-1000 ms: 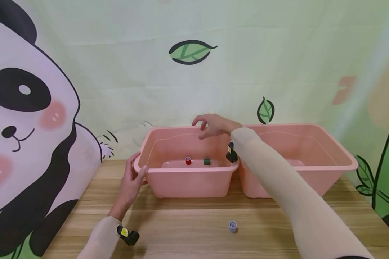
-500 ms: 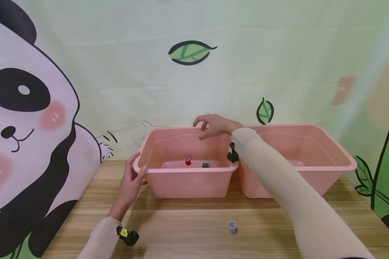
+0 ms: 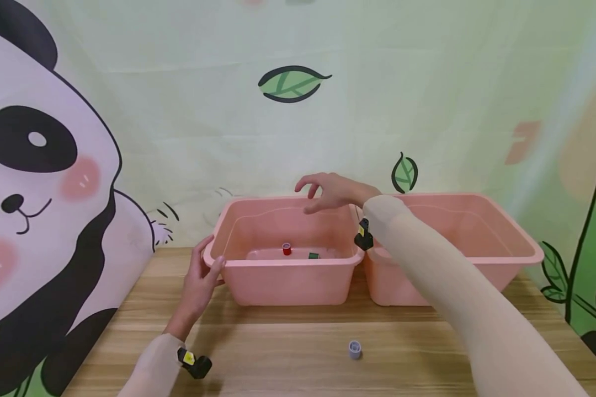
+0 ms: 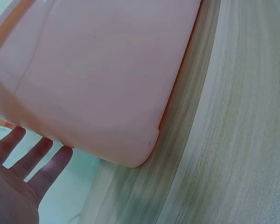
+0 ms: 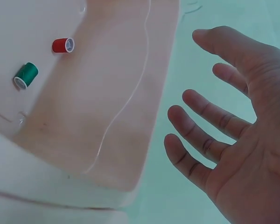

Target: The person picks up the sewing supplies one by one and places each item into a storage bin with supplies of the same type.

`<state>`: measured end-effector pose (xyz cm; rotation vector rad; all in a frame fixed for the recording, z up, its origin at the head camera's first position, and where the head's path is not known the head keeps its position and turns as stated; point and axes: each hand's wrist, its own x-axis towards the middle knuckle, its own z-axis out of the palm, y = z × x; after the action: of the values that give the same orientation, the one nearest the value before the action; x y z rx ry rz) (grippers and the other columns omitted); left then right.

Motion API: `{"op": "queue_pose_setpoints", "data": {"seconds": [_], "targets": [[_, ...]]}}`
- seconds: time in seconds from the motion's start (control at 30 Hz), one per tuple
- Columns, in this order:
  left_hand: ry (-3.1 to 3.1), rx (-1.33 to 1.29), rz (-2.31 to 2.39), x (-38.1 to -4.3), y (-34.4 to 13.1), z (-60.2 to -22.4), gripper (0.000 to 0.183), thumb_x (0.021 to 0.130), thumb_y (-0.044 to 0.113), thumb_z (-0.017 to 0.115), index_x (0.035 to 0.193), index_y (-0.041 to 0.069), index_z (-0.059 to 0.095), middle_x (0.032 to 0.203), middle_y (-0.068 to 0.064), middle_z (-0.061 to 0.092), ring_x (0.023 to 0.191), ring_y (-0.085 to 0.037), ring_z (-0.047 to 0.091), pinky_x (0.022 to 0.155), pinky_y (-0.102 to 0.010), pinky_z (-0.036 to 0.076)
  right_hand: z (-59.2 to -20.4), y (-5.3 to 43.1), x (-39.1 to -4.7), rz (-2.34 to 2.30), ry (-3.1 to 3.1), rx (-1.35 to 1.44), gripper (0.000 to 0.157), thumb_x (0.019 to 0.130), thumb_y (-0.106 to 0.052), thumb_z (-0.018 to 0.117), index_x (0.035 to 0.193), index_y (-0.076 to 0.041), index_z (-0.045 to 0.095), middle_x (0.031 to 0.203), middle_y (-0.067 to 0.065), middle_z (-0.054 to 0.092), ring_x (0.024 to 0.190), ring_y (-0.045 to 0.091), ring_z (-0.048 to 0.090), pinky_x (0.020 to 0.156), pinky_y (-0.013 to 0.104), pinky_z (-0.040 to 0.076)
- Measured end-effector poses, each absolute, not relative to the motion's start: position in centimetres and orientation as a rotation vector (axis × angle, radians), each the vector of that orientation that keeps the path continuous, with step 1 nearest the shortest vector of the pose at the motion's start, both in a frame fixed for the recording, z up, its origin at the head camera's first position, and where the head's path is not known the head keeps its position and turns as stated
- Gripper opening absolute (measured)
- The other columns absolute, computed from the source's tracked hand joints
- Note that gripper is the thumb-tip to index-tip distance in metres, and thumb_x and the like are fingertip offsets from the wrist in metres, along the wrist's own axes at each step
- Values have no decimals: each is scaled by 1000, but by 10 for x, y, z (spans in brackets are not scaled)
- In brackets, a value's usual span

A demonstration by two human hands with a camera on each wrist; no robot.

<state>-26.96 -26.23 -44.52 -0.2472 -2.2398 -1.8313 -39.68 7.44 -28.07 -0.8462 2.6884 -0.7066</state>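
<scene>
Two pink plastic tubs stand side by side. My left hand holds the front left corner of the left tub, thumb at the rim and fingers along the outer side. In the left wrist view, several fingertips touch the tub's outside wall. Inside that tub lie a red spool of thread and a green spool of thread, apart from each other. My right hand hovers over the left tub's back rim, fingers loosely bent and holding nothing. A pale grey-lilac spool is on the table in front.
The right tub stands close beside the left one, partly behind my right forearm. Both rest on a wood-grain table. Behind them hangs a pale green backdrop printed with a panda and leaves.
The green spool has shifted slightly left and towards the front wall in the tub. My right forearm has moved a little to the right. My left hand keeps its hold.
</scene>
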Motion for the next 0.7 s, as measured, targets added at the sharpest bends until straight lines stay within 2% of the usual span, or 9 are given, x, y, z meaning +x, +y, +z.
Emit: {"op": "queue_pose_setpoints", "data": {"seconds": [0.07,0.13,0.3,0.4,0.53,0.7], "targets": [[-2242,-252,-1822,-270,-263,-445,60,108,24,53,160,28,25,158,-14,40,120,-14,57,81,-38,62,-277,76,-392,-711,2692,-866,60,89,-38,80,142,-32,53,138,12,59,111,26,60,96,46,56],[-2244,-249,-1816,-270,-263,-445,60,108,26,54,160,28,25,158,-13,40,121,-15,56,80,-39,63,-275,79,-389,-716,2696,-880,61,88,-40,80,142,-33,52,137,10,59,108,26,62,94,43,58],[-2265,-243,-1816,-269,-264,-444,62,108,31,54,161,30,23,161,-12,37,131,-36,50,84,-45,62,-271,85,-381,-720,2698,-897,63,87,-41,81,142,-33,52,133,4,60,106,23,63,90,39,60],[-2284,-241,-1815,-268,-264,-444,63,107,36,55,161,32,21,163,-11,35,135,-42,47,87,-49,61,-271,89,-377,-724,2682,-911,63,87,-41,81,143,-33,52,132,4,60,108,24,63,89,38,60],[-2294,-235,-1816,-268,-263,-444,64,106,41,55,160,35,21,163,-10,34,136,-41,47,88,-50,60,-270,94,-371,-739,2669,-947,63,87,-39,81,143,-31,53,131,5,60,109,26,63,88,38,60],[-2288,-242,-1819,-268,-262,-445,64,107,38,55,161,34,21,162,-10,35,134,-37,49,87,-47,61,-269,100,-363,-742,2686,-1007,61,88,-38,81,142,-30,54,129,4,62,108,25,63,85,36,60]]}}
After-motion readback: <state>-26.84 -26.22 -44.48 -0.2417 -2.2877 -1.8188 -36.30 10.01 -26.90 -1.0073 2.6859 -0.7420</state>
